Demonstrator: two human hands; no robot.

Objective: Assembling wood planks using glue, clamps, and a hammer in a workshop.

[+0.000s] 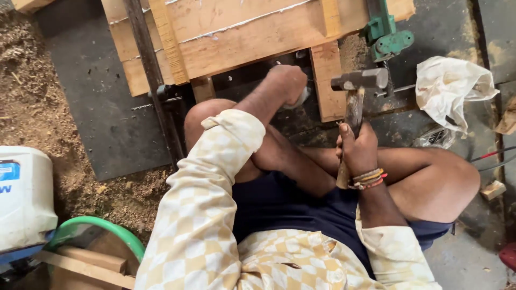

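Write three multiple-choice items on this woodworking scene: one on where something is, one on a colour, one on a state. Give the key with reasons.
1. Where is the crumpled white bag?
A. On the floor right of the green clamp
B. On the person's lap
C. On top of the wooden panel

2. What colour is the clamp at the panel's right edge?
A. Red
B. Green
C. Black

3. How is the hammer held?
A. Lying loose on the floor
B. Gripped by its wooden handle in the right hand, head raised
C. Held by its metal head in the left hand

Key:
1 A, the bag lies on the dark floor beside the clamp.
2 B, its body is plainly green.
3 B, the right hand's fingers wrap the handle, while the left hand reaches to the panel's edge.
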